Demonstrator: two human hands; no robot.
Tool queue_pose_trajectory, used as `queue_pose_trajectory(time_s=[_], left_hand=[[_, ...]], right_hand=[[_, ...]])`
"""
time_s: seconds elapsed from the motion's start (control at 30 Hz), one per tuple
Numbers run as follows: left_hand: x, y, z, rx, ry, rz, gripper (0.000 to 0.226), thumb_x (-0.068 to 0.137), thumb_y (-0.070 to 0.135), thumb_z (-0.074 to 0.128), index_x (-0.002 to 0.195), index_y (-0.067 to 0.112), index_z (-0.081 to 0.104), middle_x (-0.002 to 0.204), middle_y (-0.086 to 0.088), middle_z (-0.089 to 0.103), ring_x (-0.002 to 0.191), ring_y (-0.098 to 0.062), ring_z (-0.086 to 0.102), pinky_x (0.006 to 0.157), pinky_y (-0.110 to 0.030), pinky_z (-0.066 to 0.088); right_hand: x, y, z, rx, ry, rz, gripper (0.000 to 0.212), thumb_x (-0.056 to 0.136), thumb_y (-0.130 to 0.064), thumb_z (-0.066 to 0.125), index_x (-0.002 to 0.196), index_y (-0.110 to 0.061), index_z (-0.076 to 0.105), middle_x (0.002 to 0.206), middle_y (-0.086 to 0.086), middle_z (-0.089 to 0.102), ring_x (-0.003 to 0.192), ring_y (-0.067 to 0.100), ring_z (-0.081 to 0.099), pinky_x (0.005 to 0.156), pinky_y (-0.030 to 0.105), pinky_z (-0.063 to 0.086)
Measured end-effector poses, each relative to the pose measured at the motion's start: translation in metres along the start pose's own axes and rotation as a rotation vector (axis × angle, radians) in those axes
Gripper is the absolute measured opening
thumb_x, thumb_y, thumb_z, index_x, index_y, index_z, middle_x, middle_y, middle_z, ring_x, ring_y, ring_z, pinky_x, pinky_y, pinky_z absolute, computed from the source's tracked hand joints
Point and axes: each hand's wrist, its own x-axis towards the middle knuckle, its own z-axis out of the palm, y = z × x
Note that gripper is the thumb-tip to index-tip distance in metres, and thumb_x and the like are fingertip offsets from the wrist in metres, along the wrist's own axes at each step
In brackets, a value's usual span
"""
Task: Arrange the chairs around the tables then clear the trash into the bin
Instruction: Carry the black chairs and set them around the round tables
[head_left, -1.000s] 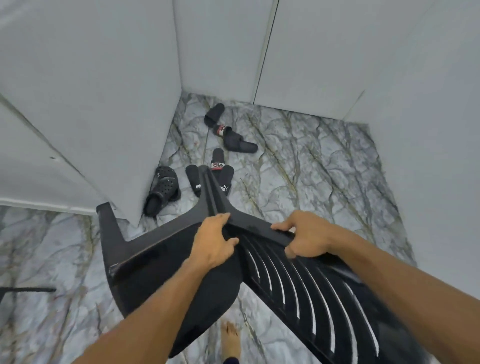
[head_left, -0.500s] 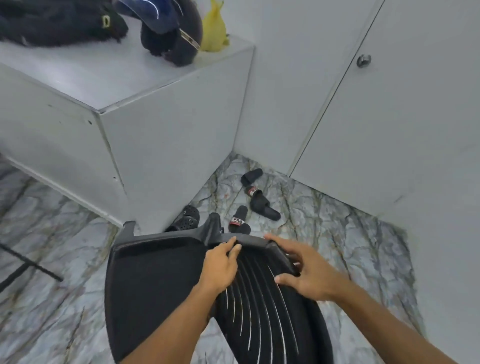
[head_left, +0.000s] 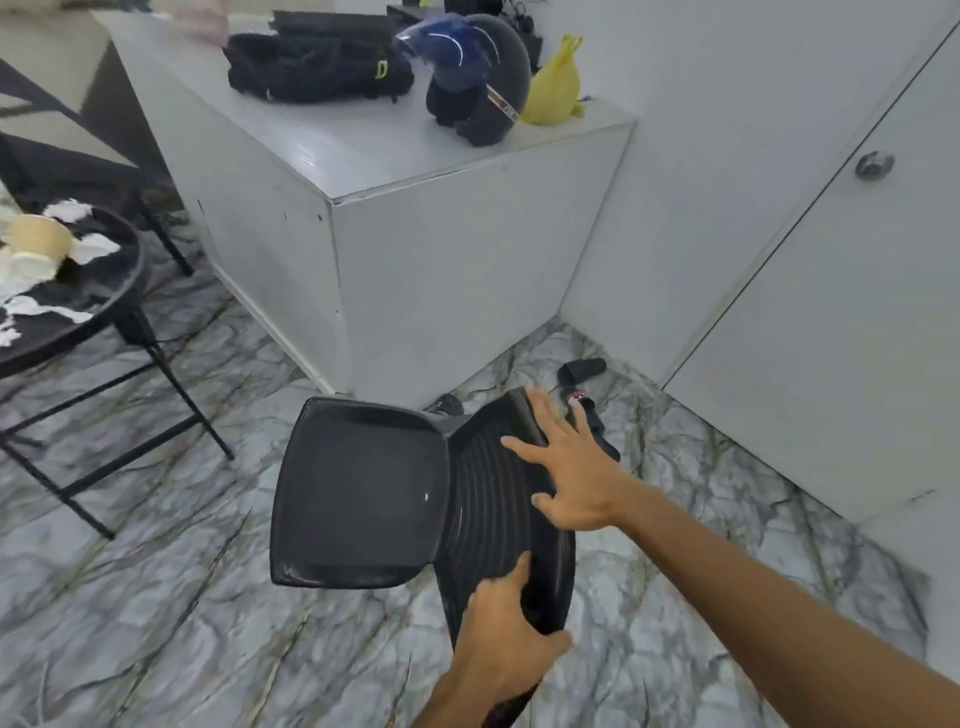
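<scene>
Bright, even, cool-white indoor light, seemingly from overhead. Soft sheen on the white cabinet top (head_left: 332, 150) and along the helmet (head_left: 478, 78) visor. Tiny glint on the dark chair (head_left: 363, 493) seat. Shadows faint and soft-edged on the marble floor (head_left: 156, 623). Smeared by motion at left: round tabletop (head_left: 132, 270) and paper scraps (head_left: 85, 249) without crisp edges. Blurred too at the right hand (head_left: 571, 483) fingertips (head_left: 543, 421). Left hand (head_left: 504, 639) somewhat sharper. Straight lines bowed toward the frame edges, door (head_left: 831, 312) seam at right included. Slightly soft and compressed overall.
</scene>
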Motion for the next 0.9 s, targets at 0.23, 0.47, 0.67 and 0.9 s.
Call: queue_pose_trajectory(time_s=[0.23,0.47,0.67,0.9], left_hand=[[-0.010,0.026,0.002,0.160,0.064,-0.084,0.087,0.062,0.042,0.066,0.144,0.034,0.037,0.105,0.005,0.063,0.102,-0.019,0.060,0.086,-0.031,0.054],[-0.034,0.024,-0.055,0.284,0.380,-0.190,0.031,0.057,0.030,0.053,0.088,0.024,0.054,0.076,0.000,0.059,0.070,-0.024,0.054,0.061,-0.040,0.053],[-0.047,0.020,-0.095,0.265,0.712,-0.324,0.011,0.079,0.029,0.062,0.074,0.019,0.062,0.070,0.003,0.065,0.070,-0.023,0.059,0.060,-0.035,0.051],[-0.074,0.027,-0.153,0.519,0.702,-0.419,0.005,0.082,0.017,0.056,0.081,0.016,0.060,0.078,-0.002,0.059,0.073,-0.027,0.055,0.060,-0.036,0.045]], right_hand=[[-0.017,0.019,-0.004,-0.480,-0.119,-0.389,0.062,0.069,-0.025,0.066,0.130,-0.033,0.060,0.162,0.008,0.016,0.148,0.026,-0.022,0.118,0.054,-0.012],[0.063,-0.014,-0.007,-0.246,0.268,-0.867,0.029,0.073,-0.015,0.048,0.082,-0.022,0.075,0.084,-0.005,0.068,0.104,0.021,0.062,0.119,0.050,0.012],[0.105,-0.070,-0.030,-0.342,0.223,-0.943,0.009,0.079,-0.027,0.059,0.076,-0.025,0.067,0.075,-0.010,0.065,0.083,0.017,0.059,0.108,0.045,0.023],[0.122,-0.109,-0.052,-0.179,0.214,-0.928,0.044,0.079,-0.055,0.038,0.086,-0.024,0.069,0.087,-0.006,0.070,0.088,0.020,0.060,0.087,0.038,0.042]])
